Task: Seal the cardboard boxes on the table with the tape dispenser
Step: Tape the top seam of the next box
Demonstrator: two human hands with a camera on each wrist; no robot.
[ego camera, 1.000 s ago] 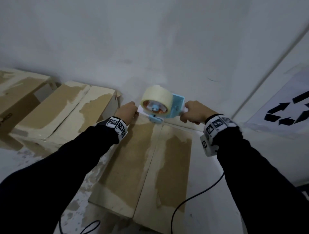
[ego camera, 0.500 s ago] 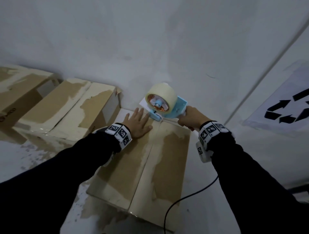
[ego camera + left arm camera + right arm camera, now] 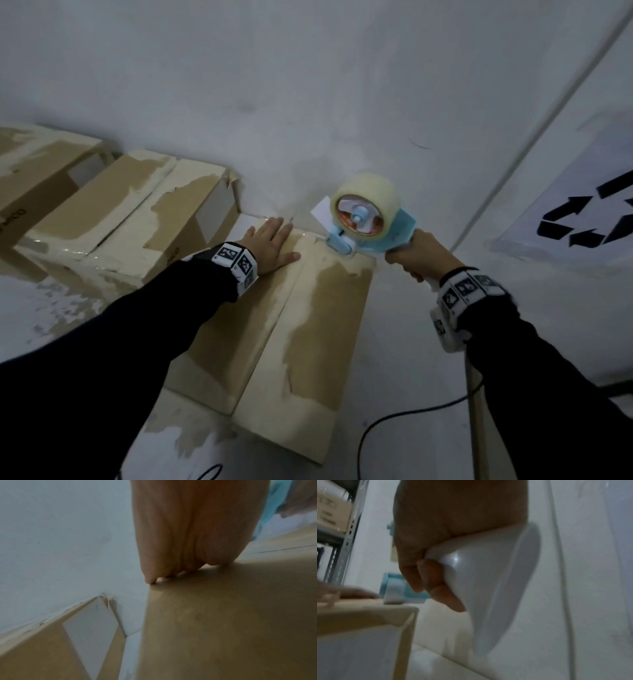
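A brown cardboard box with its two top flaps closed lies in front of me against the white wall. My left hand lies flat, fingers straight, on the far end of the left flap. A light blue tape dispenser with a roll of clear tape sits with its nose on the far end of the centre seam. My right hand grips its white handle, fingers curled round it.
Two more cardboard boxes stand to the left along the wall, one farther left. A sheet with a recycling symbol hangs on the right. A black cable runs below my right arm. Metal shelving shows in the right wrist view.
My left hand went from curled at the box's far edge beside the dispenser to lying flat on the left flap. The dispenser shifted slightly right and down onto the seam's far end.
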